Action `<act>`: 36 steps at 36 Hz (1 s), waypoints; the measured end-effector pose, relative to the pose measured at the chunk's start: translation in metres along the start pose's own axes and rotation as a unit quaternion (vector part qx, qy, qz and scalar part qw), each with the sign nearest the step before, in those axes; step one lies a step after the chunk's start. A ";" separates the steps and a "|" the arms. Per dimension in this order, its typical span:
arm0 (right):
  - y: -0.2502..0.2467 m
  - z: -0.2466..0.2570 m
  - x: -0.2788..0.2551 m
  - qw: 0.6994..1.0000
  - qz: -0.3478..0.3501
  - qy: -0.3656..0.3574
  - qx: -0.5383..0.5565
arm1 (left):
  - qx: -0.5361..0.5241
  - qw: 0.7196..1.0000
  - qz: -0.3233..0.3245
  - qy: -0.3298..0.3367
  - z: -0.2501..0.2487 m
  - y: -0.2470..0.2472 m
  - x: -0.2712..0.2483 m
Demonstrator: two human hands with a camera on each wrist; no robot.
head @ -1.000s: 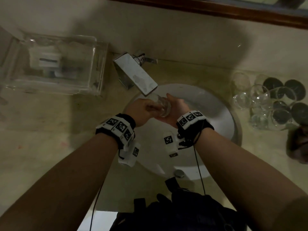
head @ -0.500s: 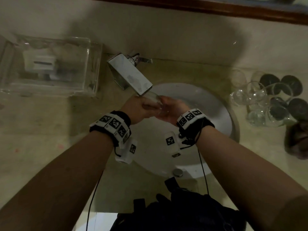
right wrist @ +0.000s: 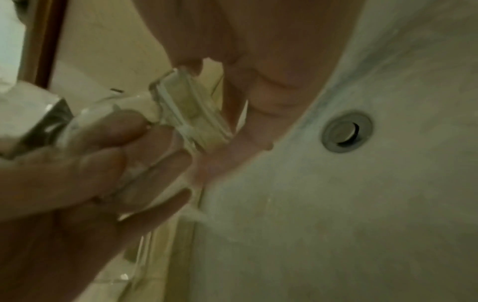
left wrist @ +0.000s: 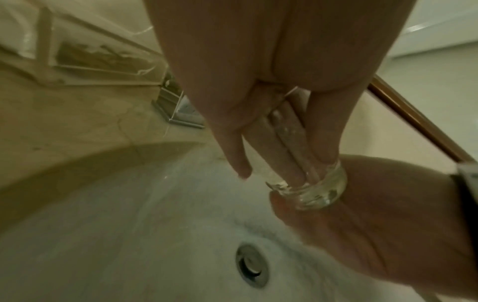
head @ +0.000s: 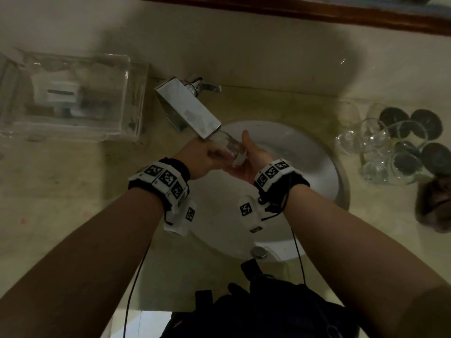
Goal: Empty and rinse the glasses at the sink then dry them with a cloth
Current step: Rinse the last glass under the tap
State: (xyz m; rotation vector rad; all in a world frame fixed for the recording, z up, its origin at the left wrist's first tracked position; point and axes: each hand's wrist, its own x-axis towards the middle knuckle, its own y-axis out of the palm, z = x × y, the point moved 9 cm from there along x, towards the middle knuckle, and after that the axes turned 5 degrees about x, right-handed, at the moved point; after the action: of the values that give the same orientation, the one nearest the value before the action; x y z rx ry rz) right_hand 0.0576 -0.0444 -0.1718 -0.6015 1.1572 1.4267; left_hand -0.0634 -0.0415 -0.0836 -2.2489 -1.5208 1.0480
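Note:
Over the white sink (head: 305,162), both hands hold a clear glass (head: 229,147) tipped on its side, its mouth right under the chrome faucet spout (head: 188,111). My left hand (head: 202,157) has two fingers inside the glass (left wrist: 318,190) and pinches its wall with the thumb and another finger outside. My right hand (head: 253,157) cradles the thick base (right wrist: 191,114) in its palm, fingers curled under and thumb raised beside the glass. Water drips from the hands in the right wrist view. Several more clear glasses (head: 380,145) stand on the counter to the right.
Dark round coasters (head: 427,123) lie behind the waiting glasses, and a dark brown bundle (head: 432,206) sits at the counter's right edge. A clear acrylic box (head: 73,98) stands left of the faucet. The drain (left wrist: 252,264) lies below the hands.
The glass has shifted a little up toward the spout. My right thumb has lifted off the glass and now points up. Both hands keep hold of the glass.

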 end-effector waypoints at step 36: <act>0.002 -0.009 -0.007 0.997 0.024 0.002 0.078 | -0.061 0.993 -0.069 -0.074 0.023 -0.017 -0.007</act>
State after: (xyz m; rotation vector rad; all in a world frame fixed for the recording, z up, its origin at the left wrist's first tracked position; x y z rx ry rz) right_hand 0.0546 -0.0553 -0.1684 -0.4707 1.2804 1.3603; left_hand -0.0920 -0.0443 -0.0877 -2.1485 -1.8188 1.1319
